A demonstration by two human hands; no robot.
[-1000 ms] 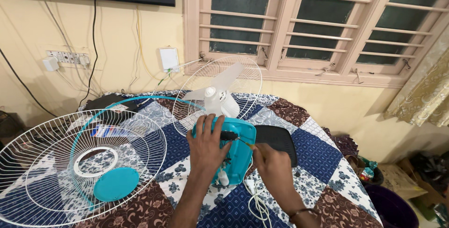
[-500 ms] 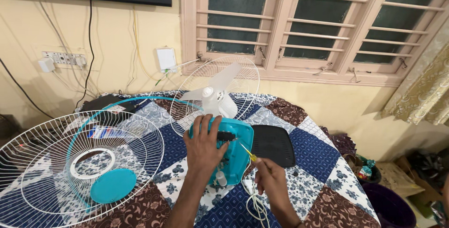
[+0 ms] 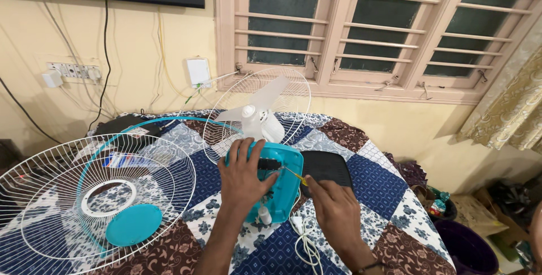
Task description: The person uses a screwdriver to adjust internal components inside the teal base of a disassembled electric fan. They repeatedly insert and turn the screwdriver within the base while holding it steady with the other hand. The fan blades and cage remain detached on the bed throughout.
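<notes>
You have one teal fan base [image 3: 282, 187] in the middle of the quilt [image 3: 389, 196], lying on its side. Your left hand [image 3: 243, 182] presses flat on it, fingers spread apart. Your right hand [image 3: 336, 213] pinches one yellow-handled screwdriver [image 3: 293, 174] against the base. Two white wire guards: one [image 3: 93, 210] at left with a teal cap [image 3: 134, 225], one [image 3: 257, 114] farther behind the blades.

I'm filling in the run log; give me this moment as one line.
left hand: pressed flat on teal fan base | right hand: holds yellow screwdriver, tip at base | front grille: detached, lying left
</notes>
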